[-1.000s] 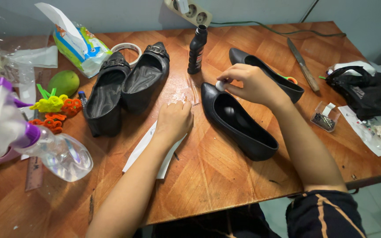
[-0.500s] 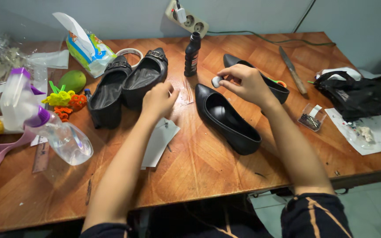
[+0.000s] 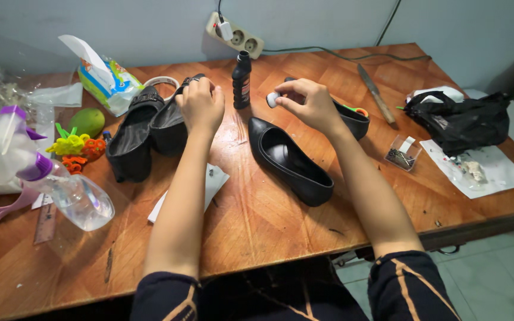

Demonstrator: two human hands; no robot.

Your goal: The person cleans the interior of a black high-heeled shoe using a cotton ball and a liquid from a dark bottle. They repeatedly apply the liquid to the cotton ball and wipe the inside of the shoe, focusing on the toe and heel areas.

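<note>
Scuffed wooden table [image 3: 257,220]; right hand [image 3: 307,104] pinching round white cap [image 3: 273,99]

A small round white cap [image 3: 273,99] was pinched between fingertips just beside a slim upright black plastic bottle [image 3: 241,80], while a glossy black flat shoe [image 3: 291,160] lay on the wooden surface [image 3: 257,226] and a second black shoe [image 3: 171,122] was touched at its toe.
</note>
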